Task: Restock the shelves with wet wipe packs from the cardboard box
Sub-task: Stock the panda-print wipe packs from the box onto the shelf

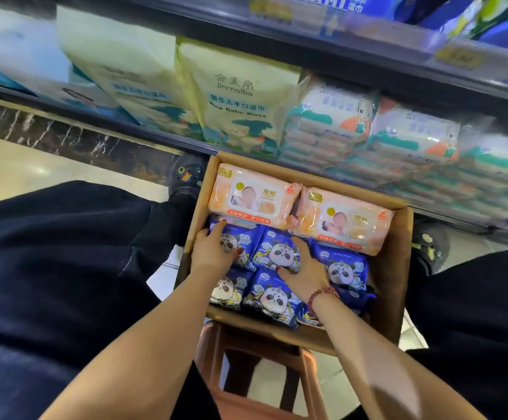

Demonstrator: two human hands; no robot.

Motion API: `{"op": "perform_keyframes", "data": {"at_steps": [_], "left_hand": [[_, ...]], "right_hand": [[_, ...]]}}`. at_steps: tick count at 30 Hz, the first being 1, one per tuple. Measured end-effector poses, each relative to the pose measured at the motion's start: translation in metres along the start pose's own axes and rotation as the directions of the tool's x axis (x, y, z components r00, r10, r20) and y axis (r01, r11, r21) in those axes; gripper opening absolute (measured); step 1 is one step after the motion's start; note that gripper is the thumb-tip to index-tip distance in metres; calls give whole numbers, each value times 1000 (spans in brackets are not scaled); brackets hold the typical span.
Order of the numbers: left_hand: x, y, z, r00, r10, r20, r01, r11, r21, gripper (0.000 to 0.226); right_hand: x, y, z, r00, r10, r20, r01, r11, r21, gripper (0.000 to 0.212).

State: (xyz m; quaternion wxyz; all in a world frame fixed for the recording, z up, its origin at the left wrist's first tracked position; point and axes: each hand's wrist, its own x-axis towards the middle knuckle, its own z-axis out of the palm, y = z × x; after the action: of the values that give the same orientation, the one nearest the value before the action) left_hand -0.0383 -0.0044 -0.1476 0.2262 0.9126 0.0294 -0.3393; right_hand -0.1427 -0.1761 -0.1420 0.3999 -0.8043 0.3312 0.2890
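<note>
an open cardboard box [395, 262] sits on a reddish plastic stool [216, 353] between the knees of a seated person in dark trousers. inside the box, along its far edge, two orange baby wipe packs [254, 192] lie side by side, flat, labels up. the near part of the box is filled with blue panda wet wipe packs [272, 295], laid flat in rows and touching one another.

the left hand [213, 250] rests on the blue pack in the left part of the box, fingers [218, 227] pressed together and reaching to its far edge. the right hand [304, 268], with a red bead bracelet [322, 295] on the wrist, lies on the middle blue packs, fingers slightly spread. whether either hand grips a pack cannot be told.

just beyond the box, a low shelf [155, 137] holds upright cream jinmaibo baby wipe bags [240, 98] to the left and stacked white wipe bundles [331, 122] to the right.
</note>
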Motion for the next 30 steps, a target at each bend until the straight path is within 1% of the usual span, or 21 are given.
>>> {"op": "perform_keyframes", "data": {"at_steps": [3, 6, 9, 11, 14, 16, 19, 21, 23, 25, 28, 30], "left_hand": [[5, 1, 0, 998, -24, 52, 19, 996, 86, 78], [5, 5, 3, 993, -89, 79, 76, 985, 153, 74], [6, 6, 6, 984, -154, 93, 140, 979, 146, 75], [7, 5, 4, 982, -156, 105, 143, 982, 125, 79], [7, 6, -1, 982, -138, 128, 130, 989, 68, 83], [2, 6, -3, 989, -106, 104, 108, 994, -9, 80], [-5, 6, -1, 998, -49, 28, 51, 994, -93, 72], [-8, 8, 1, 1000, -17, -22, 15, 993, -120, 68], [-8, 11, 1, 998, 31, -58, -39, 988, -152, 66], [-6, 14, -1, 997, 66, -36, -71, 987, -146, 66], [-3, 14, -4, 998, 9, 69, -1, 993, -118, 76], [-5, 12, -6, 988, 11, 153, 16, 984, -179, 79]], "right_hand": [[3, 1, 3, 999, 12, 46, -15, 998, 66, 79], [1, 1, -1, 998, 13, 58, -23, 984, 179, 79], [1, 3, -4, 998, -27, 53, 8, 945, 328, 80], [4, 3, -4, 996, -30, 79, -4, 917, 398, 81], [8, 8, -4, 994, -22, 104, -32, 868, 496, 73], [8, 11, -4, 998, -34, 52, 4, 870, 492, 68], [7, 11, -5, 995, -69, -67, 89, 921, 378, 56], [3, 7, -8, 992, -94, -88, 120, 926, 358, 46], [5, 5, -9, 985, -122, -122, 158, 921, 356, 43], [3, 1, -7, 981, -144, -132, 181, 924, 337, 46], [2, -3, 1, 993, -93, -75, 113, 928, 355, 60], [4, -3, 6, 995, -77, -68, 97, 922, 375, 61]]}}
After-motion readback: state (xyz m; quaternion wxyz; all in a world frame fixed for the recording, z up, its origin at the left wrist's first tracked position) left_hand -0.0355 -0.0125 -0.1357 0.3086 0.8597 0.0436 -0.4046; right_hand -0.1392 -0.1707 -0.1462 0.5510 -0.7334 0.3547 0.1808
